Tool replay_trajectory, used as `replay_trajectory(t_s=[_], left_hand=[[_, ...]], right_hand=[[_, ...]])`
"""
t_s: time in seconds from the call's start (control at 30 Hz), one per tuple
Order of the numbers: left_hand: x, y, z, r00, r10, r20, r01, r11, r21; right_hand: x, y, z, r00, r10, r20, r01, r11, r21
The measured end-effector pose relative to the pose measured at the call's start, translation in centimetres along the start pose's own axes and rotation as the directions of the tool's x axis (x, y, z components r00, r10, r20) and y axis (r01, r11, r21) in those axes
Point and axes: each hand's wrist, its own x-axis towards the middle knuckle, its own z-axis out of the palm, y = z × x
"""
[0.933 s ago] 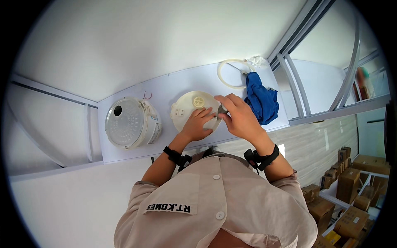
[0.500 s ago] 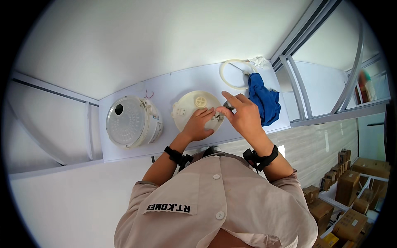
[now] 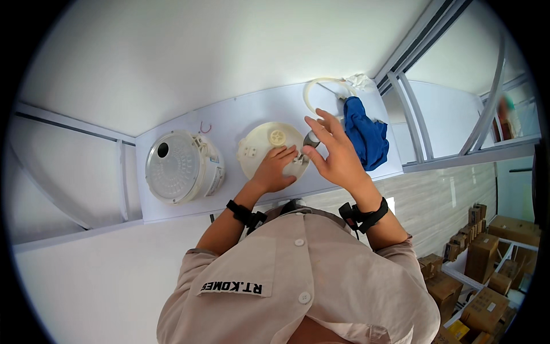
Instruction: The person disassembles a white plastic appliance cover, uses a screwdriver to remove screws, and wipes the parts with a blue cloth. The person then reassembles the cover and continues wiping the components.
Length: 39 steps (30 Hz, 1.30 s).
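One round cream lid (image 3: 257, 139) lies near the desk's (image 3: 229, 117) front edge, left hand (image 3: 270, 172) splayed on it; right hand (image 3: 341, 156), fingers half open, flanks a screwdriver (image 3: 311, 139) slanting left lidward, grip unclear.

Showing smooth plastic on the round cream cover (image 3: 260, 142) and small spoked cream wheel (image 3: 277, 137). Displaying creased, matt cloth in the crumpled blue bundle (image 3: 365, 137). Reflecting light off the glossy, pale streaked floor (image 3: 438, 192). Showing dull brown cardboard boxes (image 3: 482, 252).

From here, I see a round cream lid (image 3: 261, 148) lying mid-frame, a grey tool (image 3: 311, 139) tilted at its right edge.
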Motion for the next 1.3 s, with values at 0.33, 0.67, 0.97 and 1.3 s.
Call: replay_trajectory(t_s=[0.33, 0.67, 0.97, 1.3], left_hand=[[-0.2, -0.1, 0.0, 0.999, 0.022, -0.025, -0.022, 1.0, 0.007], [-0.2, 0.5, -0.1, 0.999, -0.031, 0.017, 0.031, 0.999, -0.004], [-0.1, 0.2, 0.0, 1.0, -0.028, 0.006, 0.029, 0.998, -0.061], [0.1, 0.5, -0.4, 0.998, -0.068, 0.006, 0.069, 0.993, -0.1]], right_hand=[[-1.3, 0.1, 0.2, 0.971, 0.184, 0.15, -0.224, 0.919, 0.325], [-0.6, 0.0, -0.6, 0.946, 0.244, 0.215, -0.241, 0.97, -0.041], [-0.8, -0.1, 0.2, 0.998, 0.021, 0.064, -0.031, 0.987, 0.159], [-1.3, -0.7, 1.2, 0.99, 0.124, 0.072, -0.139, 0.951, 0.277]])
